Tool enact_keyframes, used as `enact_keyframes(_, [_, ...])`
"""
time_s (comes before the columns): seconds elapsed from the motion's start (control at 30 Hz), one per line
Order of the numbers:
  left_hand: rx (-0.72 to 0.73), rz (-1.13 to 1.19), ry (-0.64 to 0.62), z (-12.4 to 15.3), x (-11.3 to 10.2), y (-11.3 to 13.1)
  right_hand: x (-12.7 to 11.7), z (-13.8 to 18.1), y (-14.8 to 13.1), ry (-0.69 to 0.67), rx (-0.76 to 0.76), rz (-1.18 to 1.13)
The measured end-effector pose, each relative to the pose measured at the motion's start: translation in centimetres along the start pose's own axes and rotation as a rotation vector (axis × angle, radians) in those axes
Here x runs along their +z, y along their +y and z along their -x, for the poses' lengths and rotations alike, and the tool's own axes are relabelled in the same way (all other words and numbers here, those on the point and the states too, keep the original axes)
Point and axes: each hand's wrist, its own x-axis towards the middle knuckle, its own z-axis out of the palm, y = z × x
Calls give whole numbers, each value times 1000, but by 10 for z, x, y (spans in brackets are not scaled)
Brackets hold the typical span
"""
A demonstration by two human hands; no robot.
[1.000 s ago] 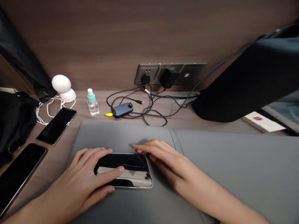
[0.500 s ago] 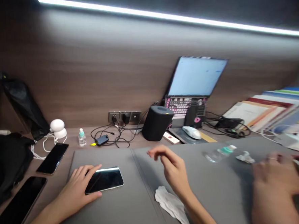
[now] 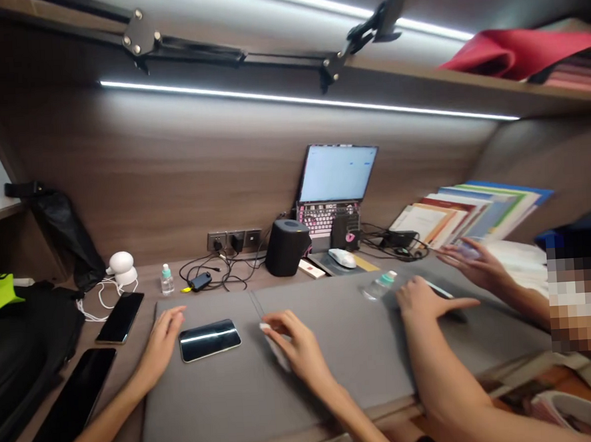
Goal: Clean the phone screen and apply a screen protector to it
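Note:
A black phone [image 3: 210, 339] lies face up on the grey mat [image 3: 211, 406]. My left hand [image 3: 162, 337] rests just left of the phone with its fingers stretched out, beside it rather than on it. My right hand [image 3: 296, 344] is to the phone's right, its fingers curled and pinching a white cloth [image 3: 274, 345] against the mat. Most of the cloth is hidden under the hand.
Another person's hands [image 3: 425, 300] work at the right by a small lying bottle [image 3: 379, 286]. Two more phones [image 3: 120, 317] and a black bag [image 3: 23, 344] sit left. A speaker [image 3: 287, 247], laptop [image 3: 333, 185], cables [image 3: 213, 273] and folders [image 3: 470, 213] line the back.
The view has pulled back and risen. My left hand slid off the phone to its left side. My right hand left the phone and closed on the white cloth.

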Motion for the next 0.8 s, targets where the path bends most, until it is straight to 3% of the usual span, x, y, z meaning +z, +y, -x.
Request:
enact_keyframes(0.1, [-17, 13, 45, -7, -3, -1, 45, -23, -32, -215, -136, 48])
enact_keyframes(0.2, [-14, 18, 83, -11, -3, -1, 73, -31, -46, -267, -210, 84])
enact_keyframes(0.27, [-1, 21, 87, -12, -4, -2, 74, -29, -46, -241, -211, 107])
enact_keyframes(0.5, [23, 72, 71, -13, 0, -11, 45, -16, -39, -187, -170, 191])
enact_keyframes(0.8, [59, 76, 62, -16, 3, -20, 80, -30, -49, -321, -235, 333])
